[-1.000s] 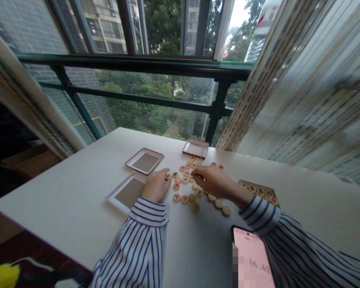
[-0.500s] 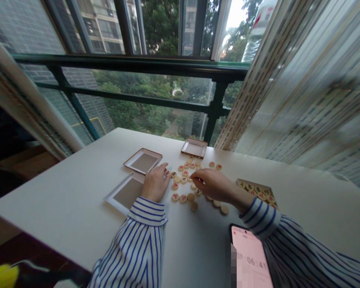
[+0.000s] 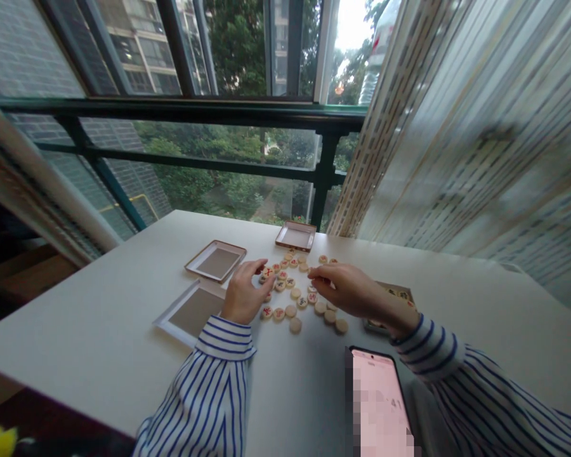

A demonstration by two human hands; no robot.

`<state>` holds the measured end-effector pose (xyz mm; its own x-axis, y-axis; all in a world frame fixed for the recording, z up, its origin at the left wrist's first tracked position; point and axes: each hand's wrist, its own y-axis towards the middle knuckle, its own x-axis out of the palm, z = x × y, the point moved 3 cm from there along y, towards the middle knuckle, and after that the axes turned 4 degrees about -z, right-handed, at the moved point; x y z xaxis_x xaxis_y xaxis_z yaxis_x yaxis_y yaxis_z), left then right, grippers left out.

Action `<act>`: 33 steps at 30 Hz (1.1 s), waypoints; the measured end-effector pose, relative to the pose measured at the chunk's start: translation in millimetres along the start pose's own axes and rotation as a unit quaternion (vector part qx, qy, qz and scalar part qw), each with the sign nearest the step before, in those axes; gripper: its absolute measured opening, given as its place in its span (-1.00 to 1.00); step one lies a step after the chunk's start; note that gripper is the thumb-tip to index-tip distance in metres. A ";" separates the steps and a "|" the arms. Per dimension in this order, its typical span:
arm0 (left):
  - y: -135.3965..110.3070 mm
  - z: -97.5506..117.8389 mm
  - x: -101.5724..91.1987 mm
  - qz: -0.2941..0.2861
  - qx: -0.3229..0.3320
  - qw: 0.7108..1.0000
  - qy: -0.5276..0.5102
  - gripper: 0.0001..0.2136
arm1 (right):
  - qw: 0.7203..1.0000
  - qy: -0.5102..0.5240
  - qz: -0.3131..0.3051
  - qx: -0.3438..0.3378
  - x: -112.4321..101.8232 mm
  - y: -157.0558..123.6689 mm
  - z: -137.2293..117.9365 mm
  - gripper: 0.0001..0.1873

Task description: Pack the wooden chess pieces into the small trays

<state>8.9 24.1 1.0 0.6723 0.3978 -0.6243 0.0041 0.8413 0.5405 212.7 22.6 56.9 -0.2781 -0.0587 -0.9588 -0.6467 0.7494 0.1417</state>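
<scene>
My left hand (image 3: 245,292) rests at the left side of a loose group of round wooden Chinese chess pieces. Its thumb and fingers curve around one chess piece (image 3: 267,272) marked with a red character. My right hand (image 3: 345,289) hangs over the right part of the group, fingertips pinched together; whether a piece sits between them is hidden. Just below those fingertips lies a red-marked piece (image 3: 313,298). Nearby are a black-marked piece (image 3: 302,302) and several blank-side-up pieces, one of them (image 3: 295,325) closest to me.
An open box with pieces (image 3: 402,293) is partly behind my right forearm. Two shallow trays, one brown-edged (image 3: 189,269) and one white (image 3: 164,317), lie at left. Another box lid (image 3: 295,246) sits at the back. A phone (image 3: 378,393) lies in front, near my right sleeve.
The view has turned slightly right. My right hand has shifted right over the pieces, uncovering a red-marked one. The left hand stays near the same piece, which now shows more fully.
</scene>
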 end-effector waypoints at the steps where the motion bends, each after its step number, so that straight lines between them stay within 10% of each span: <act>1: 0.9 2.8 -0.1 0.001 -0.004 1.000 -0.017 -0.69 | 1.000 0.004 0.007 0.003 -3.4 -3.5 1.5 -0.75; 18: 39.7 70.7 0.7 -0.001 -0.010 0.981 -0.195 -0.60 | 0.984 0.075 0.137 0.086 -46.4 -63.9 43.5 -0.74; 33: 69.2 114.9 38.6 -0.141 0.042 0.957 -0.251 -0.62 | 0.971 0.090 0.174 0.136 -46.9 -80.0 76.9 -0.72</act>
<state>120.2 55.6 79.1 0.9062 -0.0844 -0.4144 0.2831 0.8490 0.4461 332.1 16.1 71.6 -0.5820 0.1325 -0.8023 -0.2876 0.8893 0.3555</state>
